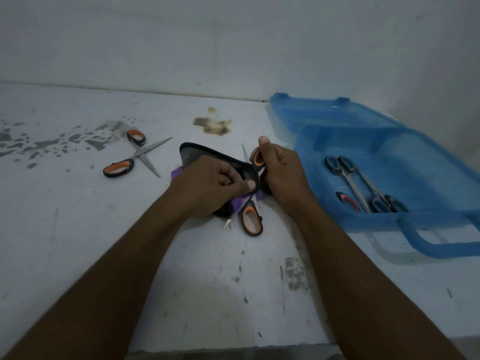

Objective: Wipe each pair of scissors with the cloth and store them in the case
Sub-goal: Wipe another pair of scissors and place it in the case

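Head view: scissors pivot beneath cloth; left hand, right hand atop

- Open scissors lie blades spread on surface, left; bare stretch in front of them.
- Case, lid open, fills right side; wall behind.

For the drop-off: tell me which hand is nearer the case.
Right. The right hand, holding scissors, sits just left of the case; the left hand, gripping the cloth, lies farther left.
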